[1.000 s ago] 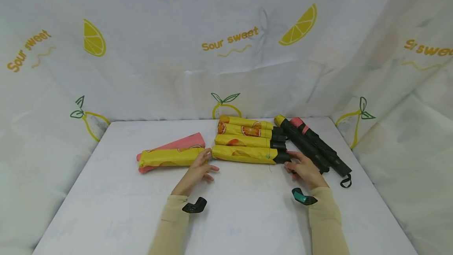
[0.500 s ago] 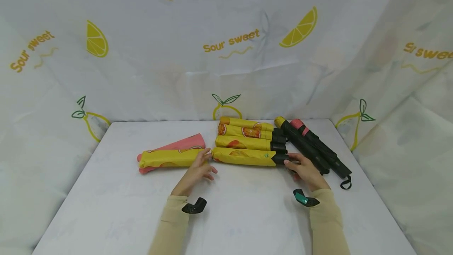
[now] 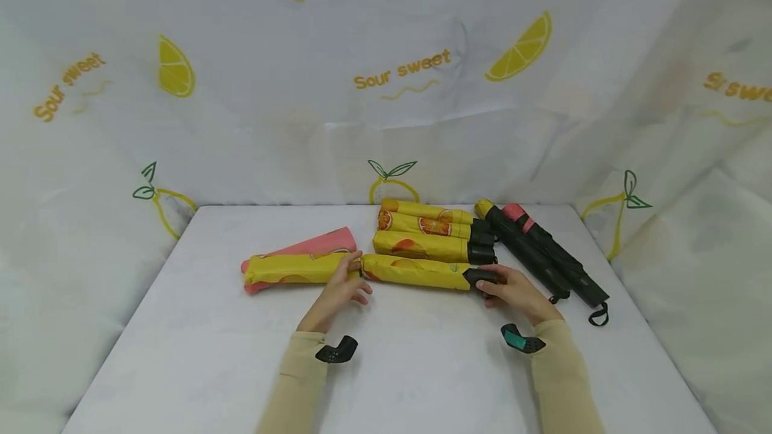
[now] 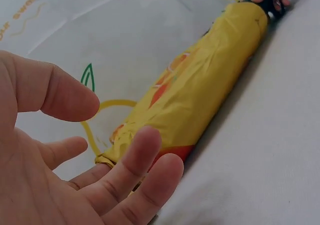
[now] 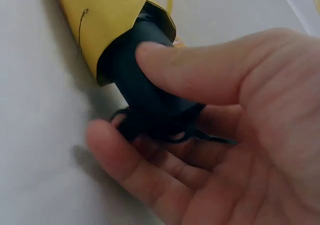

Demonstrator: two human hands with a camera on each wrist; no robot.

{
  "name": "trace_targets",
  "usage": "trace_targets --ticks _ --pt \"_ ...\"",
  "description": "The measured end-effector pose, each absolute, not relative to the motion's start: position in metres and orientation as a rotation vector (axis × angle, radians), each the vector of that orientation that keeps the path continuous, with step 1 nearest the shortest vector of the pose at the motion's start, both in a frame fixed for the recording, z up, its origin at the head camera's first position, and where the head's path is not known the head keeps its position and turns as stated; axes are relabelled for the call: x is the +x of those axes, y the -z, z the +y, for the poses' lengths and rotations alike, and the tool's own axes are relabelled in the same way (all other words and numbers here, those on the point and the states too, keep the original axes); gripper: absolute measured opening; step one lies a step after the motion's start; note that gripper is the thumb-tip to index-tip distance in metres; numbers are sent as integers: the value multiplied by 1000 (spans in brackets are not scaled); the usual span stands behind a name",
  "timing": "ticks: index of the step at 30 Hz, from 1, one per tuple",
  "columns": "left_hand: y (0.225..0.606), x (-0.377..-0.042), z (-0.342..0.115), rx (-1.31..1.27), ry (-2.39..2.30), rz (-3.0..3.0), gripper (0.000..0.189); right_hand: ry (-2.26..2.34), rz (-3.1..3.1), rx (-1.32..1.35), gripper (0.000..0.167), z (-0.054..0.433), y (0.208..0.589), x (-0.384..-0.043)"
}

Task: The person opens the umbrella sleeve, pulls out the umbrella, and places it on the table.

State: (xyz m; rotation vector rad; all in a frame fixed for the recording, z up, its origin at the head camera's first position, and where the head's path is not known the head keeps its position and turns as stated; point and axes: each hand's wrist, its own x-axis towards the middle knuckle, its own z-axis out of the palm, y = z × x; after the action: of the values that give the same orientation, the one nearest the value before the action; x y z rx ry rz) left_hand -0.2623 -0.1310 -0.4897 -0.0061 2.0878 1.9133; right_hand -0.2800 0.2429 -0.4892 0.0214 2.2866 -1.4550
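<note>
Yellow cover (image 5: 100, 27) agape, right wrist only

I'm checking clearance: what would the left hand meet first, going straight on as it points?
Probably the yellow umbrella that the right hand holds; depth leaves any present contact unclear.

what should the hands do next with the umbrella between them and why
Probably bring in the left hand to pinch the yellow end of the umbrella: the left thumb stands clear of it, while the right hand holds the handle, so both ends would be steadied.
</note>
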Motion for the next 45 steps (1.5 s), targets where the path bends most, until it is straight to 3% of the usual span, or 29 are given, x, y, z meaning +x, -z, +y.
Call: trace_targets --ticks 8,18,27,36,45 --pt "494 -257 -128 -134 -1947 2212 66 1519 2283 -84 58 227 484 -271" --pt "503 -240 -128 -98 -1986 2275 51 1925 2300 66 52 205 485 -232" --pt "508 -203 -133 -52 -2223 1890 73 2051 2153 215 54 193 486 -203" --pt "514 -199 -133 -27 -2428 1780 58 2159 2005 223 50 180 502 -201" --pt "518 -193 -127 -5 -2466 1735 59 2199 1900 221 33 181 510 -200"
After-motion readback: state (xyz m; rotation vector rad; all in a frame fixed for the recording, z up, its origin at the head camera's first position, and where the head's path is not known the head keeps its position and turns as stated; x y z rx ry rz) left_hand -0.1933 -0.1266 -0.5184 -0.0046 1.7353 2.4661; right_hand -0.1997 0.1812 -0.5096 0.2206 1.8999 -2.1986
